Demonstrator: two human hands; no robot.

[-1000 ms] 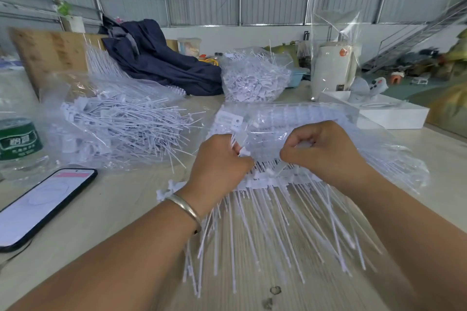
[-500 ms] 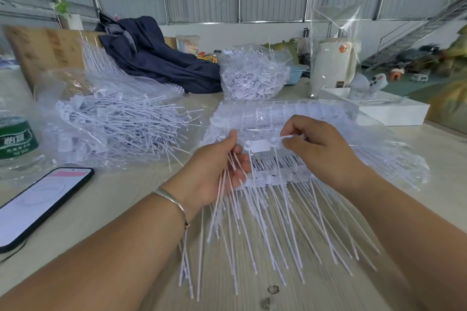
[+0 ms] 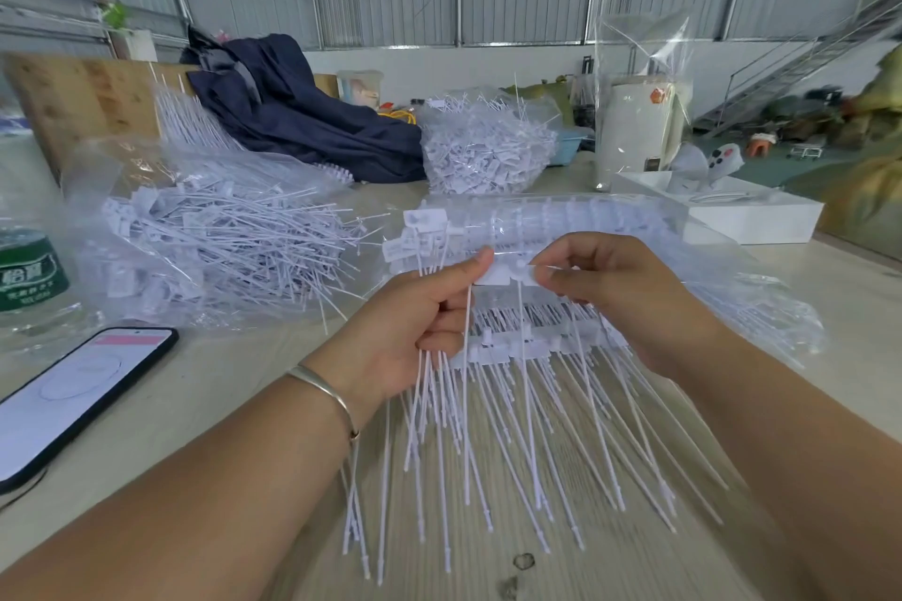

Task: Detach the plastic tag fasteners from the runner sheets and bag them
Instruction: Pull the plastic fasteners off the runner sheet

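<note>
Your left hand (image 3: 415,332) grips a bundle of detached white tag fasteners (image 3: 429,405), fingers curled round the stems, thumb pressed to the flat head of one fastener (image 3: 502,276) at the top. Your right hand (image 3: 615,293) pinches the other end of that same head between thumb and forefinger; the remaining fingers are curled loosely beneath. Both hands are raised just above the runner sheets (image 3: 527,342), which lie on the tabletop (image 3: 219,386) with their stems fanned toward you and their far part under a clear plastic bag (image 3: 610,229). Left of that, a second clear bag (image 3: 219,234) holds a heap of loose fasteners. Further back, a third bag (image 3: 488,146) is packed full. A phone (image 3: 73,400) lies screen-up at the left edge, a green-labelled water bottle (image 3: 29,273) behind it. A silver bangle (image 3: 327,393) sits on your left wrist.
</note>
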